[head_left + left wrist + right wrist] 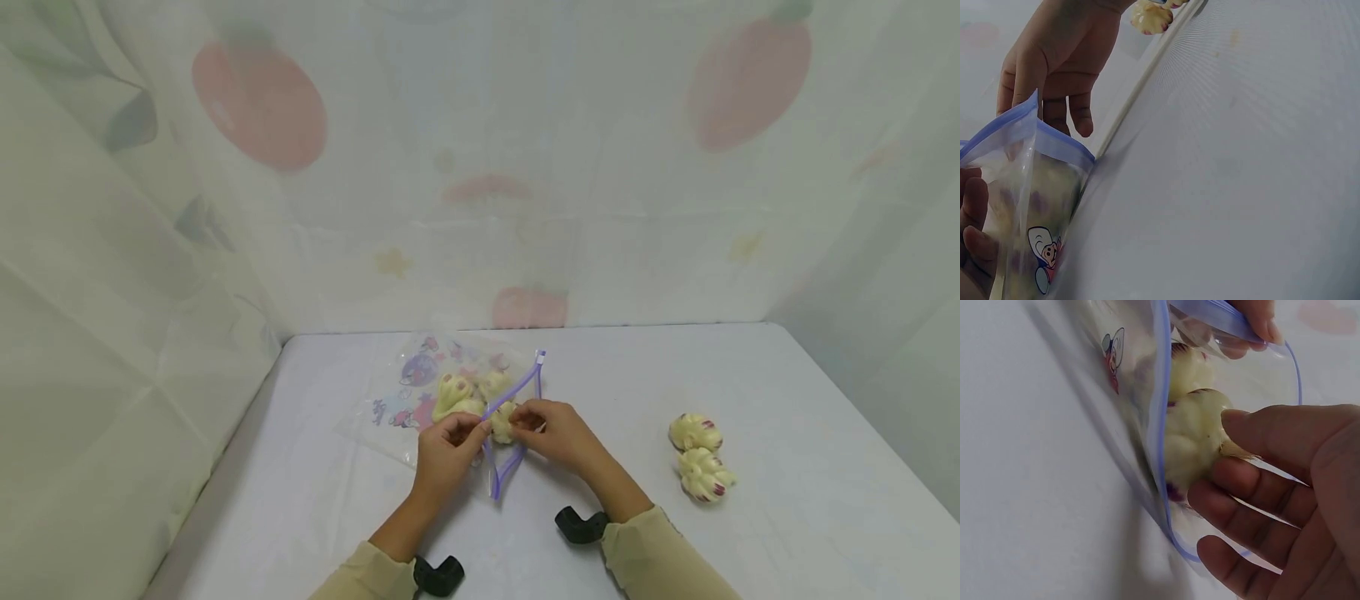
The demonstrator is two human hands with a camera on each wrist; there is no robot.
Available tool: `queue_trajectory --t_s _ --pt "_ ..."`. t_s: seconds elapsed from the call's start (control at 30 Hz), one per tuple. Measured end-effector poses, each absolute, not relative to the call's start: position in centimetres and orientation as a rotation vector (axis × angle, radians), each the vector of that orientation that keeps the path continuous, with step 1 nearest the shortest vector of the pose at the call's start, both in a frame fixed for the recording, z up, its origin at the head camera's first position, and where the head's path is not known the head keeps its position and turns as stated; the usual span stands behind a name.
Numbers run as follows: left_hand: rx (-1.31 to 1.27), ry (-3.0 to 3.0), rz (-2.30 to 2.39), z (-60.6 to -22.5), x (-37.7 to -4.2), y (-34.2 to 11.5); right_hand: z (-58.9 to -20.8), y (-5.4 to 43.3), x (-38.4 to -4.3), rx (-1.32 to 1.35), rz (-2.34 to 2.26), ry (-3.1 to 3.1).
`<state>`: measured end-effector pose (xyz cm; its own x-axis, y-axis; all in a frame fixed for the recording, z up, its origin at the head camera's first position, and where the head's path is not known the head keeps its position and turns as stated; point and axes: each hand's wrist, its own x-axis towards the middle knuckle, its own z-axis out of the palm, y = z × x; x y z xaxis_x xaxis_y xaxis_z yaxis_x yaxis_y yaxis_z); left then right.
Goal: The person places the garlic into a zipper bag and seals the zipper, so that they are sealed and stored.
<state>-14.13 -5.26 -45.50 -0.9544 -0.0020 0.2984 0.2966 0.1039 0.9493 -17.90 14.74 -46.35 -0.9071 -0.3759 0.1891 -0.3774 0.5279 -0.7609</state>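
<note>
A clear plastic zip bag [420, 371] printed with cartoon figures lies on the table, its purple zip rim spread into a gap facing the right hand. The left hand [446, 450] pinches this rim between thumb and fingers. Inside sit several pale yellow bulbs [453, 396] with purple-tipped scales, like lily bulbs. In the right wrist view, one bulb [1194, 437] with a tuft of roots lies just inside the mouth. The right hand [558, 433] reaches into the mouth, its thumb and fingers spread apart, fingertips right at that bulb.
Two more bulbs [701, 462] lie together on the white tabletop [810, 467] to the right. Black curved pieces [581, 527] sit at both wrists. Curtains [615, 167] with printed strawberries close off the back and sides of the table.
</note>
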Motion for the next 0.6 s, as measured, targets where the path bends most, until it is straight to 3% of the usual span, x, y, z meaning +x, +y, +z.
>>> queue_trajectory --t_s 0.6 --pt "-0.388 -2.201 -1.792 -45.0 -13.8 -5.1 -47.2 13.5 -17.6 0.892 1.368 -2.820"
